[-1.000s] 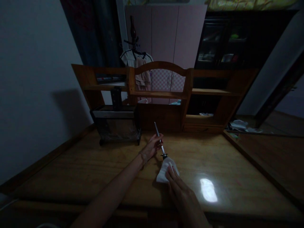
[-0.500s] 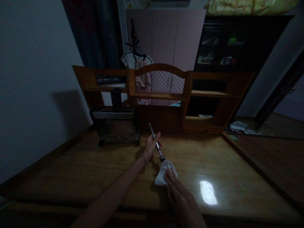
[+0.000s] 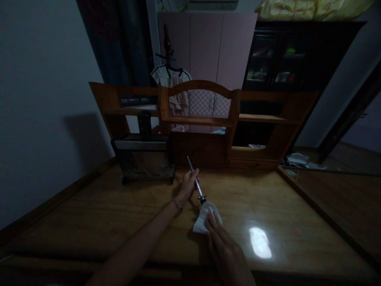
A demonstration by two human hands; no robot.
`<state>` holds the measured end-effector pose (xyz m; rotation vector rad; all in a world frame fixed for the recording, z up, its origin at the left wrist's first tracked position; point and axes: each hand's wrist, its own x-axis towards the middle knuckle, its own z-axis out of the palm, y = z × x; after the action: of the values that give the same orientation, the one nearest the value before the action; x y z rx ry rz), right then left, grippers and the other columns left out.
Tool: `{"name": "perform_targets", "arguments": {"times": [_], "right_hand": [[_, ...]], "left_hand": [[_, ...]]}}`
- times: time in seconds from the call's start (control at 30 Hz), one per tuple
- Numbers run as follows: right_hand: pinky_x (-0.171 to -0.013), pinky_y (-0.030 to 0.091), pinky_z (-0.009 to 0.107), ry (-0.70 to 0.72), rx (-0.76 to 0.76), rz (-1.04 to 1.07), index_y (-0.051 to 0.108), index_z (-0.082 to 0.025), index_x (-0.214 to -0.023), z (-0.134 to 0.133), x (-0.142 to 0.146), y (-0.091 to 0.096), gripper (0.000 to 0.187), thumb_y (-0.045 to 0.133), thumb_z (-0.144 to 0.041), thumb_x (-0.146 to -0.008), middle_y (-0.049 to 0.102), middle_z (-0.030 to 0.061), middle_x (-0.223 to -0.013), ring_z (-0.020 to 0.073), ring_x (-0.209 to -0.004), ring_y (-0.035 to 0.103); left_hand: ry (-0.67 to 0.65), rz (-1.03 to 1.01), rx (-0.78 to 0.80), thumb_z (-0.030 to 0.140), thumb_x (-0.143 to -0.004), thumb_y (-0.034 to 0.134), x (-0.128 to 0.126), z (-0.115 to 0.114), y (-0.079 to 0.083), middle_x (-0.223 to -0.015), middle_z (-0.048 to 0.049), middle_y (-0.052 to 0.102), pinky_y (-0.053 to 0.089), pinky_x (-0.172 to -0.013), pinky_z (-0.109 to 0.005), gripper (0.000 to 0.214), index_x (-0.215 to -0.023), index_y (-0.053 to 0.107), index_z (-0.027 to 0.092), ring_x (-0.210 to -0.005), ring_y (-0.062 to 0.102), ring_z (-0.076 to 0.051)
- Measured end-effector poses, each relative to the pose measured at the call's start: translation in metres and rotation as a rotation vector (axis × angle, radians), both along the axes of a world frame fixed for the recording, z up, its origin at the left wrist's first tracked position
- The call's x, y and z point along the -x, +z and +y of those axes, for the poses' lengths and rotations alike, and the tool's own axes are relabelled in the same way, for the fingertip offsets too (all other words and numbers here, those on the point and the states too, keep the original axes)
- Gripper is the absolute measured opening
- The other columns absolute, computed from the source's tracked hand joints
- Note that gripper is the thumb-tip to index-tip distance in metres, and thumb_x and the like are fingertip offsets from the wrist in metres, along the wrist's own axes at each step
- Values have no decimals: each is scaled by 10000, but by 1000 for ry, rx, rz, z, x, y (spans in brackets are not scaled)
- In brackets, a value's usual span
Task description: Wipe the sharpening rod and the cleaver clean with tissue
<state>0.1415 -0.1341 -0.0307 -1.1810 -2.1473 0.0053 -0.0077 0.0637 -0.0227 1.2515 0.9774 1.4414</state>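
A thin metal honing steel (image 3: 198, 186) with a small guard and a dark handle end slants over the tabletop, its tip pointing away from me. My left hand (image 3: 188, 184) is closed round the rod partway along, thumb over the top. A white cloth (image 3: 202, 222) wraps the handle, so most of the grip is hidden. My right hand (image 3: 224, 242) presses on this cloth from the near right side, fingers together and extended along it; its thumb is mostly out of sight.
The wooden desk (image 3: 133, 214) reflects a bright light patch at right. A black-framed box with an upright dark handle (image 3: 143, 155) stands at back left. Behind rises a wooden shelf unit (image 3: 202, 121). A raised edge (image 3: 315, 206) runs along the right.
My left hand has shifted very slightly on the rod, its fingers less visible under it. Cloth and right hand stay nearly in place; the view moved a little.
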Motion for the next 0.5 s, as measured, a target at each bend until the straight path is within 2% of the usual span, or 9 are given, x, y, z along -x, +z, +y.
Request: {"name": "perform_targets", "arguments": {"times": [0.13,0.23,0.5], "right_hand": [[-1003,419,339,8,47,-30,394,-189,-1390,-1,-1,1,507,406,-95,-891,373,94,-1427,239,-1296,344],[-1008,413,340,14,26,-16,388,-201,-1393,0,0,1,518,403,-85,-888,374,89,-1428,233,-1297,344],[-974,446,341,-10,-18,1,416,-192,-1376,-5,-2,2,493,409,-108,-891,428,102,-1394,237,-1256,419]], "left_hand": [[-15,-1,10,579,-777,535,0,1,1,-502,37,501,324,-358,-172,427,-679,476,167,-380,448,-72],[-35,5,15,584,-773,536,-2,2,1,-505,38,514,306,-336,-168,423,-723,485,167,-364,454,-72],[-137,33,26,596,-782,517,-1,0,4,-502,32,554,183,-273,-161,431,-773,466,169,-253,341,-35]]}}
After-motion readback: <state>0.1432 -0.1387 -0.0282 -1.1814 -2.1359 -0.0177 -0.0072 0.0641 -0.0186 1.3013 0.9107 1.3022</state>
